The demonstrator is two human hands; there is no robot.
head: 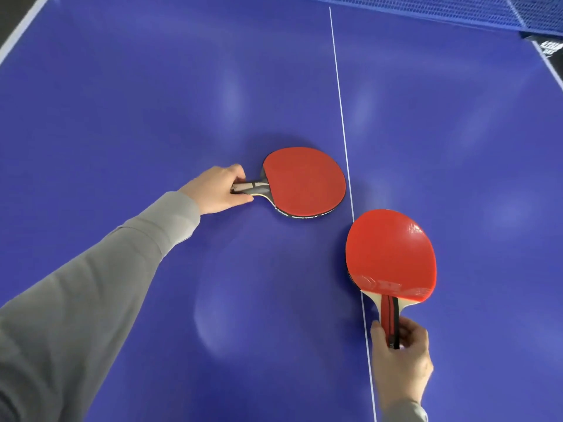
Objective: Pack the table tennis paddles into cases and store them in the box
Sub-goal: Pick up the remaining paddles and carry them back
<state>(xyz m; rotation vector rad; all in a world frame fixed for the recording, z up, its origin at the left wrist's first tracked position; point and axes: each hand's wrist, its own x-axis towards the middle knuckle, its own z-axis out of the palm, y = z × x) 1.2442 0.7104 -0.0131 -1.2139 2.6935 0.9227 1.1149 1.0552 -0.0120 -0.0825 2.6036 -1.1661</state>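
Clearly the packing is only beginning. On the blue counter (152, 102) the left hand (217, 190) is gripping the handle of a red paddle (304, 181) lying flat, fingers (240, 172) curled round it. Just right of the white centre line (341, 117), the right hand (402, 351) is pinching the handle of a second paddle (391, 254), apparently raised. No cases or box are showing, so everything is remaining.

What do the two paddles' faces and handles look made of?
Left paddle: matte red rubber face, apparently; grey-and-white handle, likely painted wood. Right paddle: glossier red rubber catching glare; pale wood shows at the neck, with a red-and-black handle.
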